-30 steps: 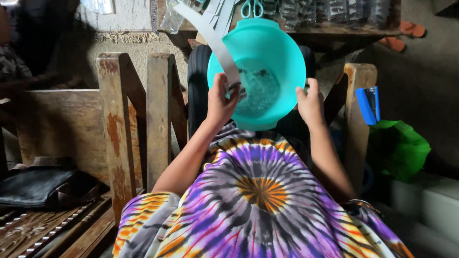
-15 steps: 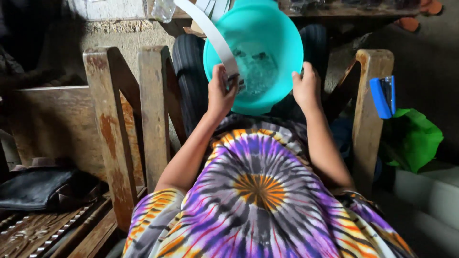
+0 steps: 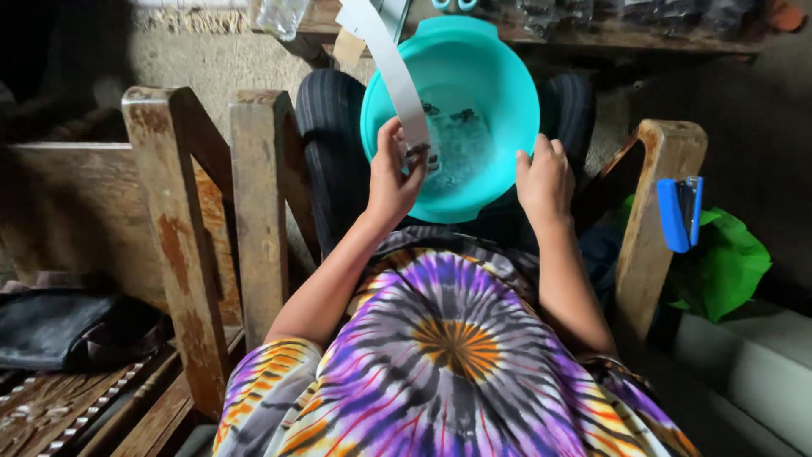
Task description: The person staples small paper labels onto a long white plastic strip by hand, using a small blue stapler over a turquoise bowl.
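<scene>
A turquoise plastic basin rests on my lap, with a few small clear packets lying in its bottom. My left hand pinches the lower end of a long grey-white strip that curves up and away over the basin's left rim. My right hand grips the basin's near right rim. I wear a purple and orange tie-dye top.
I sit in a worn wooden chair; its left arm posts and right arm flank me. A blue stapler lies on the right arm, above a green bag. A black bag lies at left. A wooden shelf runs ahead.
The basin and both hands sit lower and nearer in view as my head tips. My grips on the strip and the rim are unchanged.
</scene>
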